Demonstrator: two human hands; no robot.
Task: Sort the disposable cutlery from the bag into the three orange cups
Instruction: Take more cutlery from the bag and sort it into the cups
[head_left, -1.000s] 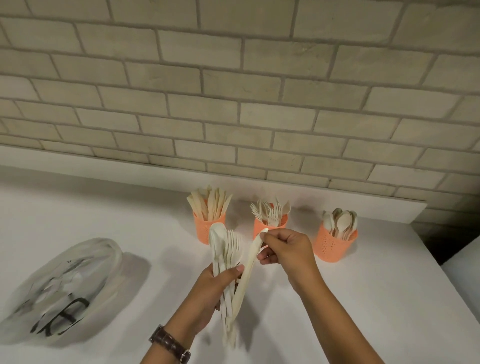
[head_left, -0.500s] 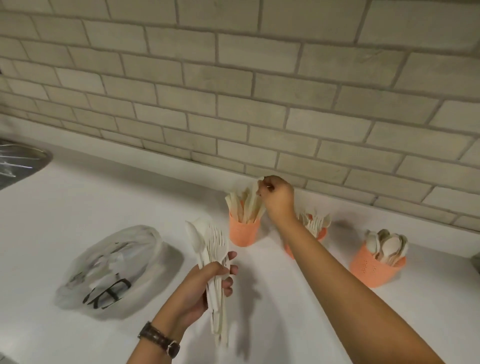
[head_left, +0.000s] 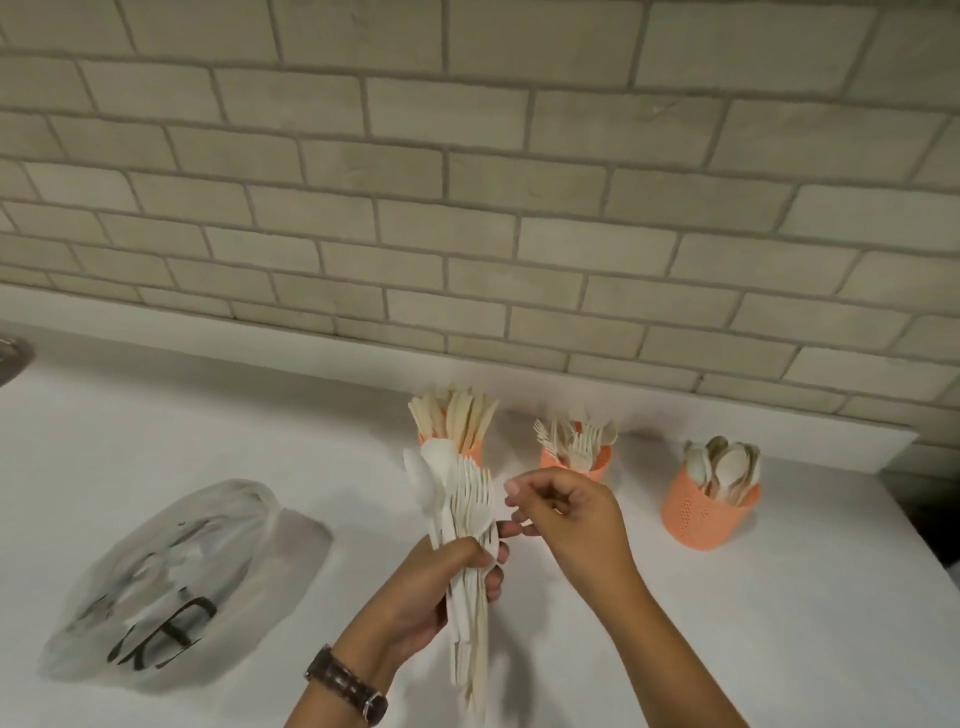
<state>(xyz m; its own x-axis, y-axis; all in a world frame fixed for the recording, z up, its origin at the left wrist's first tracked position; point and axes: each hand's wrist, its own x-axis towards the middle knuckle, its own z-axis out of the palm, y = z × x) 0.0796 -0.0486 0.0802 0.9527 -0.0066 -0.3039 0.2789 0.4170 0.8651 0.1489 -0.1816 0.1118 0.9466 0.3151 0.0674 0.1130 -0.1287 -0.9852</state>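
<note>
Plastic bag: lying on the white counter at lower left, dark print on it, some cutlery dimly visible inside.
Left hand: lower centre, watch on the wrist, fingers wrapped round a bundle of cutlery, forks and spoons fanned upward.
Knife cup: orange, behind the bundle, packed with knives.
Fork cup: orange, just right of it, by the wall.
Right hand: centre, fingers loosely bent, holding nothing, tips just beside the bundle.
Spoon cup: orange, far right, full of spoons.
</note>
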